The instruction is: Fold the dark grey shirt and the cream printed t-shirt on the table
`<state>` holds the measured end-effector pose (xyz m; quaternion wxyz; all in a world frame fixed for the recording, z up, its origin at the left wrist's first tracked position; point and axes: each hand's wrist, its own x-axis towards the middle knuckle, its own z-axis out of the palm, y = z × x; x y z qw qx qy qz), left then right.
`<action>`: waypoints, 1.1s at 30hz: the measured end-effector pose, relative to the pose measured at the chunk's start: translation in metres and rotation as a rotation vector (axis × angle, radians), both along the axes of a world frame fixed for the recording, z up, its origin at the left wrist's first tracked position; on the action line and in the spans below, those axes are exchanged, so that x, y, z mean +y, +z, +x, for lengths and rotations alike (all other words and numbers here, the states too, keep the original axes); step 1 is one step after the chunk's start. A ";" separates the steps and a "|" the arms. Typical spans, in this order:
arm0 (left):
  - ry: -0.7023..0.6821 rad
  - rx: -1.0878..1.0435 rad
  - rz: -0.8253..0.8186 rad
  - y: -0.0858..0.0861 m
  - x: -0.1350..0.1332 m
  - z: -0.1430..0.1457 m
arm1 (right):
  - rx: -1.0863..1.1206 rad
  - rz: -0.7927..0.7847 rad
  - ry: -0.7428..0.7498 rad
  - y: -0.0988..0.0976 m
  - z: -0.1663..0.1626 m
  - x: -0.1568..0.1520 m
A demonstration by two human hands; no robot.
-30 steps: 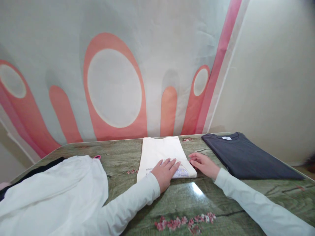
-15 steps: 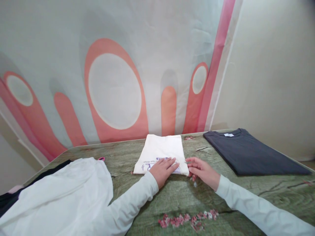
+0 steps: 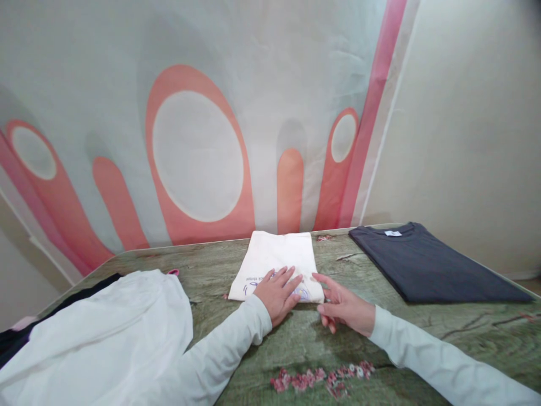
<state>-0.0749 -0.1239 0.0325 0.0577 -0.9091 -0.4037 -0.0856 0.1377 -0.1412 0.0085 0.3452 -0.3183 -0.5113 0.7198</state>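
A folded white T-shirt [image 3: 279, 256] with a blue print lies in the middle of a green marbled table [image 3: 304, 344]. My left hand [image 3: 276, 293] rests flat on its near edge, fingers spread. My right hand [image 3: 342, 307] sits at the shirt's near right corner, fingers curled by the fabric's edge; whether it pinches the cloth I cannot tell. Both arms wear long white sleeves.
A folded dark grey T-shirt [image 3: 426, 265] lies at the right. A heap of white cloth [image 3: 101, 332] over dark fabric [image 3: 84, 287] covers the left side. A pink-and-grey patterned wall hanging [image 3: 194, 152] rises behind the table. Pink flower decoration [image 3: 321, 380] marks the near tabletop.
The white shirt went from a longer fold to a shorter, squarer one, with the print now showing. My right hand slid back to the near right corner; my left hand stayed pressed on it.
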 end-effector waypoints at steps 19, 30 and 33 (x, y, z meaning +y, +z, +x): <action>-0.008 0.001 -0.050 -0.012 0.003 -0.001 | -0.456 0.396 -0.158 -0.002 0.012 0.013; -0.016 -0.013 -0.052 -0.006 -0.002 -0.002 | -0.836 1.061 -0.167 0.006 0.012 0.016; -0.018 -0.014 -0.048 -0.005 -0.003 -0.001 | -0.959 1.102 0.003 0.004 0.006 0.013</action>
